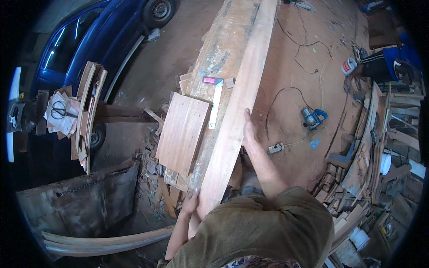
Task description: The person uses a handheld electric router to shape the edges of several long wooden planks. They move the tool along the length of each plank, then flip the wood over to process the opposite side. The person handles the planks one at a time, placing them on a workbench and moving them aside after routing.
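Note:
A long pale wooden board lies lengthwise along the worn, stained workbench. My left hand grips the board's left edge close to my body. Farther up, my right hand holds its right edge; the fingers under the board are hidden. Left of the board rests a try square with a pink-marked stock and metal blade. Beside that lies a thick panel of joined wooden strips. A small wood block sits between the square and the board.
A blue vehicle stands at the left. Scissors lie on papers there. On the floor to the right are a blue power tool, a socket strip and cords. Another person's leg shows near a white tub. Scrap wood is piled at right.

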`<move>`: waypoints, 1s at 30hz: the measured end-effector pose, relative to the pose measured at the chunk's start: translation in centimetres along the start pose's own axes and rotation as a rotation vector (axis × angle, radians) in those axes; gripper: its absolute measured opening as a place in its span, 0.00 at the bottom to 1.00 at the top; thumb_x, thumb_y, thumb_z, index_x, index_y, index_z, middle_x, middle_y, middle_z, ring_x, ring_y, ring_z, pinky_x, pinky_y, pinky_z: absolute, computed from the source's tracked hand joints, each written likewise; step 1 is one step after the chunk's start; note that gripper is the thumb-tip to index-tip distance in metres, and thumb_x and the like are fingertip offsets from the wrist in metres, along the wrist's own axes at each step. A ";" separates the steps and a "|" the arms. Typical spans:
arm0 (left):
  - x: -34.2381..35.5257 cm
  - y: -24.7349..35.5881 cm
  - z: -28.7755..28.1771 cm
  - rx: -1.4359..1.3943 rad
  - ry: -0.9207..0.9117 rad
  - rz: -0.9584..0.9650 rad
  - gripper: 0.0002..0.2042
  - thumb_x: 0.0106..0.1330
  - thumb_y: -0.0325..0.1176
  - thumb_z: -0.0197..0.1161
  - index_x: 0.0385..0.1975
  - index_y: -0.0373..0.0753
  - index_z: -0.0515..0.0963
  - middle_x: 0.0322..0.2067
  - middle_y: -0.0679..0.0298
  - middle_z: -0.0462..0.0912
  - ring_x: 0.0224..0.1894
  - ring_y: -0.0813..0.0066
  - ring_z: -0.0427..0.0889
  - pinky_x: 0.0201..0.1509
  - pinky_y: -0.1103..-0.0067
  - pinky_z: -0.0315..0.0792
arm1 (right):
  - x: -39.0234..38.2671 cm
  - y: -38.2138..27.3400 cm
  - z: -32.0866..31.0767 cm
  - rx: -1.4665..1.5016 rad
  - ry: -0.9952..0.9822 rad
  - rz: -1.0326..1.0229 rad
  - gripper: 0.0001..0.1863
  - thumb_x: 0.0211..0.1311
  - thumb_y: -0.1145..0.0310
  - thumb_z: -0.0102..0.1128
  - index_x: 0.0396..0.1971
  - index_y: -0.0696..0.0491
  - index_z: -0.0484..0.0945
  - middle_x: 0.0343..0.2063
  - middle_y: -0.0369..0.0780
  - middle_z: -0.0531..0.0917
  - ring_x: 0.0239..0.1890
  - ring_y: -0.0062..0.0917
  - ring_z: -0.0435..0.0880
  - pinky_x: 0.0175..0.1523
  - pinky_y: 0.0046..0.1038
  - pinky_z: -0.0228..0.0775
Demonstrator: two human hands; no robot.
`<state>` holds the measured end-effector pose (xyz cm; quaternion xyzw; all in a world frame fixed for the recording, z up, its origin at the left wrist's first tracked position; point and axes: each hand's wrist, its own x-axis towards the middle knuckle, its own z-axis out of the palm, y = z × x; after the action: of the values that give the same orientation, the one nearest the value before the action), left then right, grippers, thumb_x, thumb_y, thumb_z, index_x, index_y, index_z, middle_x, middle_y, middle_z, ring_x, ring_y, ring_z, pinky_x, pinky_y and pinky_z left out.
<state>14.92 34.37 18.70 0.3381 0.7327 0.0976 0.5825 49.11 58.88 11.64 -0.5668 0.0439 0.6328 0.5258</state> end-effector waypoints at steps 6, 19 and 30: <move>-7.7 -10.6 -4.3 0.033 -0.019 -0.188 0.27 0.70 0.61 0.61 0.31 0.37 0.81 0.21 0.74 0.74 0.24 0.85 0.69 0.28 0.80 0.64 | 3.6 3.0 -1.7 0.035 0.025 -0.055 0.45 0.71 0.36 0.53 0.69 0.64 0.64 0.63 0.54 0.74 0.63 0.41 0.77 0.65 0.44 0.73; -10.3 1.6 2.1 0.509 0.370 0.045 0.31 0.55 0.63 0.73 0.23 0.34 0.80 0.16 0.53 0.81 0.20 0.61 0.82 0.30 0.67 0.75 | 5.4 -6.3 -0.6 0.206 -0.397 -0.022 0.45 0.71 0.31 0.42 0.72 0.55 0.62 0.68 0.47 0.71 0.69 0.39 0.70 0.72 0.45 0.62; -13.1 -1.7 2.9 0.815 0.285 0.057 0.16 0.58 0.48 0.64 0.34 0.42 0.76 0.24 0.47 0.83 0.33 0.41 0.84 0.36 0.52 0.72 | 4.8 -5.9 -1.1 0.248 -0.380 -0.057 0.43 0.70 0.29 0.40 0.68 0.51 0.68 0.57 0.45 0.78 0.59 0.37 0.78 0.64 0.44 0.71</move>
<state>18.17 24.36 27.18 0.5438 0.7749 -0.1379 0.2912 55.00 63.78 10.80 -0.3694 0.0054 0.7031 0.6076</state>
